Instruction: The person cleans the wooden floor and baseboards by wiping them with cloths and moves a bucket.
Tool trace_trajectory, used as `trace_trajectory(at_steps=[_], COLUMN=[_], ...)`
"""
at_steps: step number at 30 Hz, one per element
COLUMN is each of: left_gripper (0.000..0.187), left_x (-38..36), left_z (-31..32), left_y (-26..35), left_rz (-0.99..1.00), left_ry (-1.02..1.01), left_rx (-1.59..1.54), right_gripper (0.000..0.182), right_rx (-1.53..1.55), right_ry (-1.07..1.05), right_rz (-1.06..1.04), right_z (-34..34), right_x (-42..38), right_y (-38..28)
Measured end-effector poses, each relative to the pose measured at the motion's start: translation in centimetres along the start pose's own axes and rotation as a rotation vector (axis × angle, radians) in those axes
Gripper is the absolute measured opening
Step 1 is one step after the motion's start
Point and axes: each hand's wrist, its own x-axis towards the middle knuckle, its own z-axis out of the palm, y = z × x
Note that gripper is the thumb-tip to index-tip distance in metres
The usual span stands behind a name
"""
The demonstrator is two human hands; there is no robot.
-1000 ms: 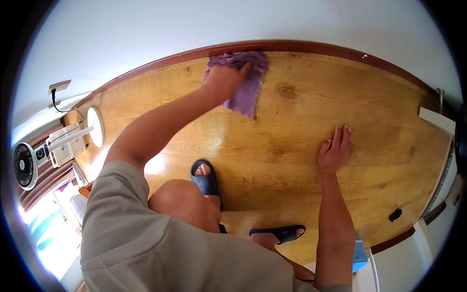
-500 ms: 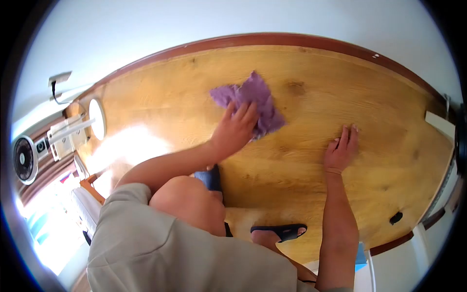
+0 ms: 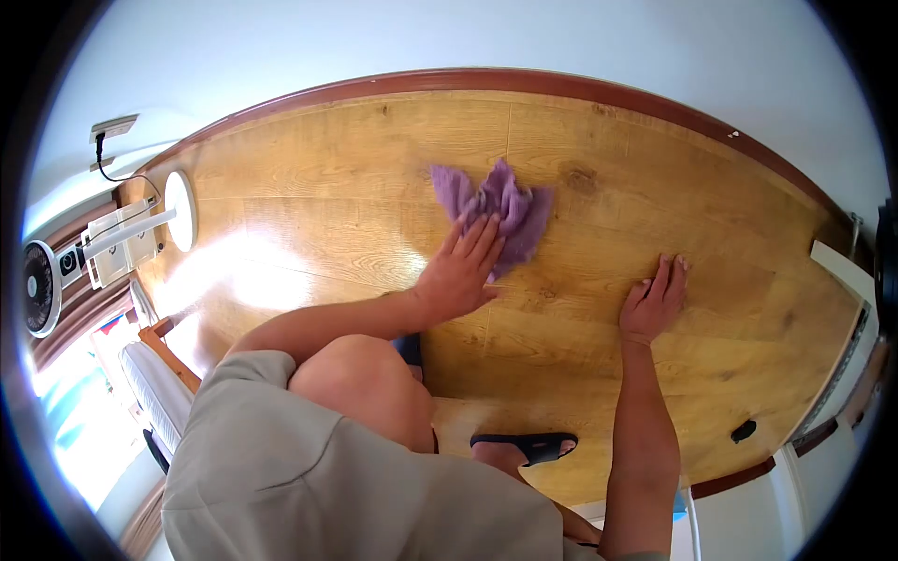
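Observation:
A crumpled purple cloth [image 3: 526, 224] lies on the wooden floor, its corners bunched up toward the far side. My left hand [image 3: 458, 279] rests palm down with its fingers stretched over the near left part of the cloth; its thumb points right, off the cloth. To the right, my right hand [image 3: 655, 301] is planted on the bare planks with fingers extended and the thumb a little apart. Nothing is in it.
A white fan [image 3: 42, 288] with a round base [image 3: 181, 211] stands at the left, its cord running to a wall socket [image 3: 114, 128]. A brown skirting board [image 3: 505, 80] edges the floor. A dark slipper [image 3: 528, 447] is on my foot. A small black object [image 3: 744, 431] lies right.
My left hand has drawn slightly back toward me, its fingers straighter than before. The cloth has shifted a little and is bunched differently. The right hand stays planted; the view has tilted slightly.

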Motion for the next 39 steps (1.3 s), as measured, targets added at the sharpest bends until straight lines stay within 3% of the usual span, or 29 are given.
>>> trace_trajectory(at_steps=[4,8,11,14,18,21,23,28,33,39], left_gripper=[0.081,0.087,0.087,0.087,0.082,0.074,0.069,0.062,0.064,0.065], left_x=[2.2,10.7,12.1,6.2,-5.0,-10.3,-11.0,-5.8,3.0,4.9], left_z=[0.9,-0.1,-0.8,0.8,2.5,3.6,3.5,3.7,2.6,1.0], left_y=[-1.9,-6.0,-5.9,-2.7,0.3,-1.5,-2.7,-0.8,3.1,2.5], left_rz=[0.013,-0.131,-0.217,-0.063,0.200,0.257,0.208,0.030,0.182,0.082], left_ry=[0.008,0.294,0.305,0.171,-0.165,-0.244,-0.123,0.053,0.180,0.251], left_rx=[0.004,-0.006,-0.075,-0.053,-0.123,-0.046,-0.004,-0.153,-0.251,-0.160], right_gripper=[0.044,0.044,0.044,0.044,0.043,0.043,0.043,0.043,0.044,0.045], right_rx=[-0.021,-0.006,-0.018,-0.009,-0.021,-0.040,-0.031,-0.024,0.002,0.019], right_ry=[-0.025,-0.010,-0.012,-0.017,-0.023,-0.024,-0.020,-0.014,-0.008,-0.009], right_rz=[0.011,0.000,0.004,0.015,0.034,0.019,0.020,0.021,0.016,0.016], right_z=[-0.1,0.0,-0.4,-0.5,-0.3,-0.2,-0.3,-0.1,0.0,-0.1], right_x=[0.2,0.0,0.2,0.3,0.0,0.0,0.0,-0.1,0.1,0.3], right_y=[-0.1,-0.3,-0.3,-0.5,-0.3,-0.2,-0.3,0.0,-0.2,-0.3])
